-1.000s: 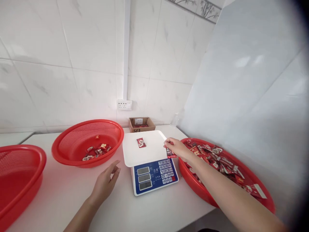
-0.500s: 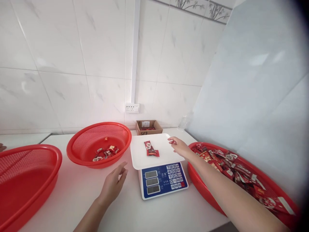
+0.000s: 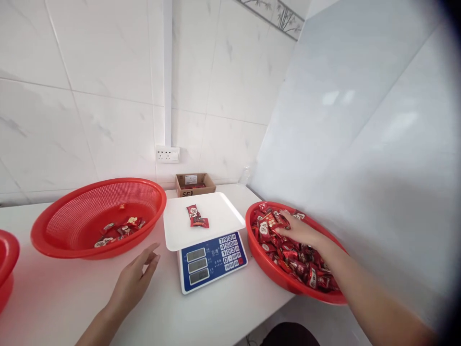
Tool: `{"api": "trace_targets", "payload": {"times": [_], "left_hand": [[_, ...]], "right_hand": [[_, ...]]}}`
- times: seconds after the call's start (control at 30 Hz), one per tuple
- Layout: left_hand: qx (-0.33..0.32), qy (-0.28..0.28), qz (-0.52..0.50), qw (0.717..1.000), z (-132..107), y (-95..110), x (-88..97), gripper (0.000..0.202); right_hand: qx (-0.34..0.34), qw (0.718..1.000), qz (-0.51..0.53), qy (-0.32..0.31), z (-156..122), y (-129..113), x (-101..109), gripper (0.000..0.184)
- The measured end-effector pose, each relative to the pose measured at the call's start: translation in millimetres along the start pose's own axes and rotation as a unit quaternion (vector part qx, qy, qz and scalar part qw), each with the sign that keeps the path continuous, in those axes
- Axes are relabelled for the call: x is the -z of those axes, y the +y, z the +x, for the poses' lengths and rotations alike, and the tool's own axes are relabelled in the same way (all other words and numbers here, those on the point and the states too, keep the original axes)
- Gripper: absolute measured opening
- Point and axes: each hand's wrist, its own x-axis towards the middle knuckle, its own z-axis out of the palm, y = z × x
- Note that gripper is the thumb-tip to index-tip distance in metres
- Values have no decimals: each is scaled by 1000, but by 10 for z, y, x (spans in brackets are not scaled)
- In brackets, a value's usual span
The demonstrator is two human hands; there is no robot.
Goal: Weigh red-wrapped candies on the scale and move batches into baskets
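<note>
My left hand [image 3: 136, 278] hovers over the white table, just left of the scale, with fingers loosely curved and nothing between them. A white digital scale [image 3: 214, 263] with a blue keypad panel stands in the middle. On its white pan [image 3: 219, 211] lie red snack packets [image 3: 197, 217], apparently two, overlapping. My right hand [image 3: 297, 228] is inside the right red basket [image 3: 268, 271], thumb and fingers apart, touching the heap of red wrapped packets [image 3: 297, 264]. Some of its fingertips are hidden among the wrappers.
A red mesh basket [image 3: 151, 192] at the left holds several packets. Part of another red basket [image 3: 7, 254] shows at the left edge. Behind the scale stand a small cardboard box [image 3: 196, 185] and a clear glass [image 3: 245, 175]. A dark round object [image 3: 290, 335] is below the table edge.
My right hand has moved from above the pan's right edge down into the right basket. The view has turned right. The packets on the pan stay put, and my left hand remains beside the scale.
</note>
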Motion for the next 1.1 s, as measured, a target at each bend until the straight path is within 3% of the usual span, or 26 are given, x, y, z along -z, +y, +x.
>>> {"api": "trace_targets", "payload": {"times": [0.07, 0.13, 0.27, 0.4, 0.6, 0.73, 0.83, 0.97, 1.1], "left_hand": [[0, 5, 4, 1000, 4, -14, -14, 42], [-3, 5, 6, 1000, 4, -23, -26, 43], [-4, 0, 7, 1000, 4, -25, -30, 43], [-3, 3, 14, 1000, 7, -12, -8, 43], [-4, 6, 10, 1000, 15, -19, 0, 42], [-3, 14, -4, 1000, 15, -18, -13, 40], [-6, 19, -6, 1000, 6, 9, -12, 39], [-25, 20, -4, 999, -11, 30, -4, 36], [-26, 19, -4, 999, -21, 32, 13, 35]], "right_hand": [[-24, 998, -20, -59, -136, 170, -91, 90], [-27, 997, -31, -66, -252, 267, -173, 92], [-28, 998, -54, 18, -327, 304, -225, 61], [-72, 995, -33, 66, -277, 268, -77, 39], [-100, 980, -2, 171, -259, 134, 293, 30], [-87, 973, 29, 212, -186, -116, 388, 30], [-35, 967, 98, 235, -22, -431, 309, 29], [48, 951, 195, 237, 283, -987, 5, 26], [30, 914, 362, 182, 552, -1522, -484, 35]]}}
